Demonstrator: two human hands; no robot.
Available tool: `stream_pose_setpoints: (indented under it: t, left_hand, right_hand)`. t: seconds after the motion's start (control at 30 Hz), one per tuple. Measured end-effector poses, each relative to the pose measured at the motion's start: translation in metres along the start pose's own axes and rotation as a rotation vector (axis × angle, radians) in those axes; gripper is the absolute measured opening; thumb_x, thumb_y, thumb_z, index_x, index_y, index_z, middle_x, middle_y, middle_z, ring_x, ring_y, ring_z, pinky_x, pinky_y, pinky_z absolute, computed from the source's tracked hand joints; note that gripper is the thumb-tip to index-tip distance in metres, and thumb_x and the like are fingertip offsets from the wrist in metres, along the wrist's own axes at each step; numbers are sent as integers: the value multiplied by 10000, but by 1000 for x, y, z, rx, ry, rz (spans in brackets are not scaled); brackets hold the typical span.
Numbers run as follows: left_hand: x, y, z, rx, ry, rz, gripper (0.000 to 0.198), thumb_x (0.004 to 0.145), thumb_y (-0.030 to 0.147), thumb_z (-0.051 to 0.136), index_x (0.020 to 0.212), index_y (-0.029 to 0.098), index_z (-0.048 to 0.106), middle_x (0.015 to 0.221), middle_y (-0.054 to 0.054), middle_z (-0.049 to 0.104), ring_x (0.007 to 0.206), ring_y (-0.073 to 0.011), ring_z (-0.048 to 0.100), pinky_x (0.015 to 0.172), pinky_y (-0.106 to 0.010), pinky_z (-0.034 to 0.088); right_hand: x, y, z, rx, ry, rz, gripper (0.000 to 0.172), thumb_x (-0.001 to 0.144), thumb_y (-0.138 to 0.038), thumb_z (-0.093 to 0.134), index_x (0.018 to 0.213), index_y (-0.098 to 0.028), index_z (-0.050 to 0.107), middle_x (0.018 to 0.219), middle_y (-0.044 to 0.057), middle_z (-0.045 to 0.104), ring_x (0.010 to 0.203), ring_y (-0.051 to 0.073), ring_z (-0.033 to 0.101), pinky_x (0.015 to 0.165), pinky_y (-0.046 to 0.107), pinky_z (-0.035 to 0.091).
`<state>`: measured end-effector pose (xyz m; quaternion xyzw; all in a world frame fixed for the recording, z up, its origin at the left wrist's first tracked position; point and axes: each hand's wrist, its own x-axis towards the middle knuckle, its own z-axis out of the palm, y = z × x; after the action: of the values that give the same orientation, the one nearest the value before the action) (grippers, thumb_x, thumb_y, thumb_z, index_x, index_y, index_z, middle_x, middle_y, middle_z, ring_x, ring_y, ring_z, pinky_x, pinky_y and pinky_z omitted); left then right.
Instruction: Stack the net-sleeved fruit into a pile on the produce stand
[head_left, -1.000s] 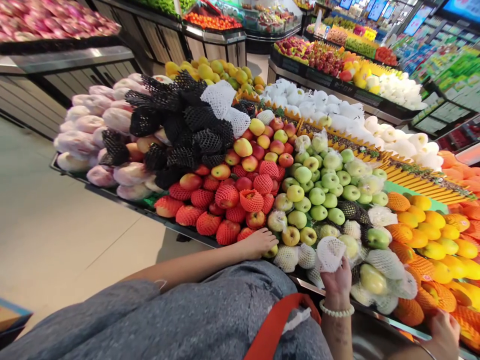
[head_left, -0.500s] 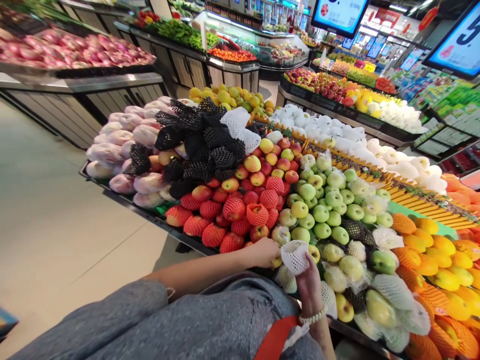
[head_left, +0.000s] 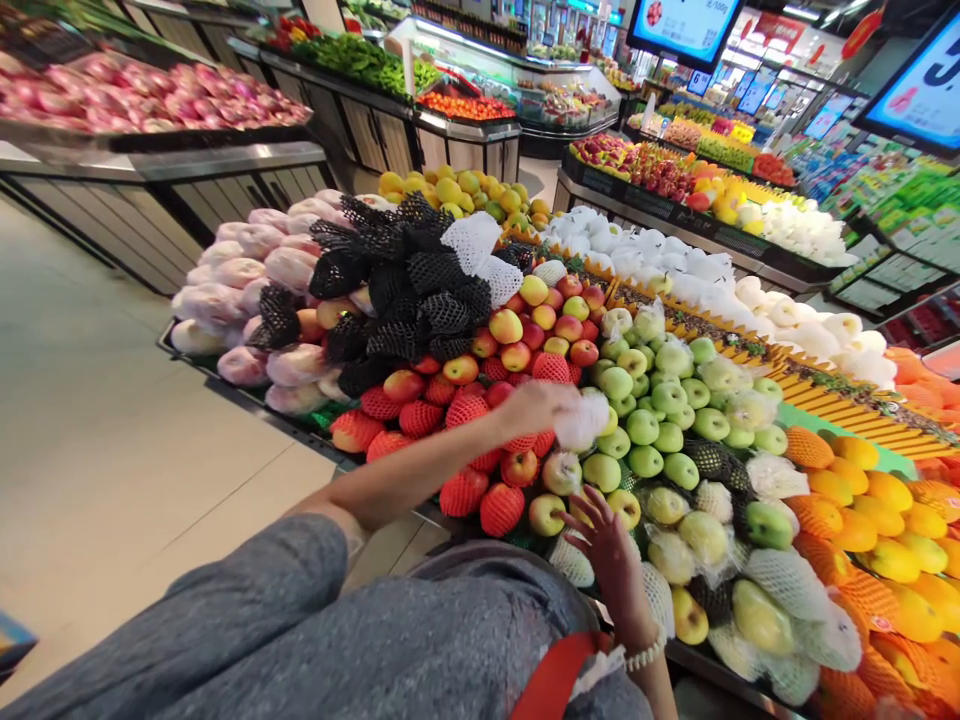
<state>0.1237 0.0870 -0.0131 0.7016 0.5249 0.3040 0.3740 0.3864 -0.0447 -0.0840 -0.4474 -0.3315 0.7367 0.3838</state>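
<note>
My left hand (head_left: 541,408) is raised above the border between the red apples (head_left: 465,415) and the green apples (head_left: 643,425). Its fingers are closed on a white foam net sleeve (head_left: 583,422), which is smeared by motion; whether anything is inside it cannot be made out. Lower down, near the display's front edge, my right hand (head_left: 611,550) has its fingers spread and holds nothing. A yellow-green apple (head_left: 546,514) lies just left of its fingertips. Behind and beneath this hand sits fruit in white netting (head_left: 574,558).
Black foam nets (head_left: 420,285) are heaped behind the red apples, with white nets (head_left: 480,255) beside them. Wrapped pinkish fruit (head_left: 225,290) lies at the left, oranges (head_left: 885,500) at the right. A dark rim (head_left: 247,395) borders the display. Price screens (head_left: 679,30) hang overhead.
The white foam net has left my right hand and moved up and away in my left hand. My right hand has opened, its fingers now spread.
</note>
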Motion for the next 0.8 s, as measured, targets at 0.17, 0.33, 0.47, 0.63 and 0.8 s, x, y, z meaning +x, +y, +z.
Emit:
stream_pose_setpoints:
  t: [0.17, 0.33, 0.47, 0.63, 0.8]
  left_hand:
    - [101, -17, -137, 517, 605, -102, 574, 1081, 144, 280, 1629, 23, 398, 1553, -267, 528, 1478, -359, 456, 1240, -535, 352]
    - [155, -43, -193, 813, 543, -82, 720, 1101, 277, 435, 1669, -80, 174, 1750, -315, 178, 1658, -373, 94, 1328, -613, 55]
    - [164, -58, -185, 801, 468, -206, 681, 1108, 435, 533, 1477, -134, 467, 1717, -318, 271, 1626, -421, 86, 1317, -647, 7]
    - [150, -39, -150, 793, 512, -68, 435, 1116, 245, 459, 1351, -96, 592, 1768, -259, 165, 1639, -442, -9, 1310, -661, 46]
    - [95, -5, -61, 806, 294, 220, 321, 1026, 127, 488, 1215, 35, 730, 1740, -163, 323, 1662, -412, 46, 1336, -639, 132]
  right_hand:
    - [-5, 15, -51, -770, 393, -353, 696, 763, -676, 836, 1287, -227, 739, 1387, 158, 684, 1341, 375, 590, 1185, 572, 438]
    - [-16, 45, -101, -1114, 513, -509, 680, 891, -795, 608, 1232, -222, 739, 1304, 188, 696, 1303, 417, 581, 1180, 650, 392]
    - [-27, 59, -115, -1177, 548, -509, 745, 915, -829, 541, 1258, -192, 720, 1348, 215, 675, 1347, 427, 566, 1173, 636, 401]
    - [-33, 65, -127, -1305, 451, -451, 672, 957, -715, 554, 1360, -188, 662, 1350, 206, 696, 1286, 408, 620, 1110, 602, 451]
    - [-18, 63, -119, -1468, 422, -344, 670, 798, -368, 716, 1435, -202, 589, 1444, 189, 658, 1347, 387, 598, 1132, 543, 420]
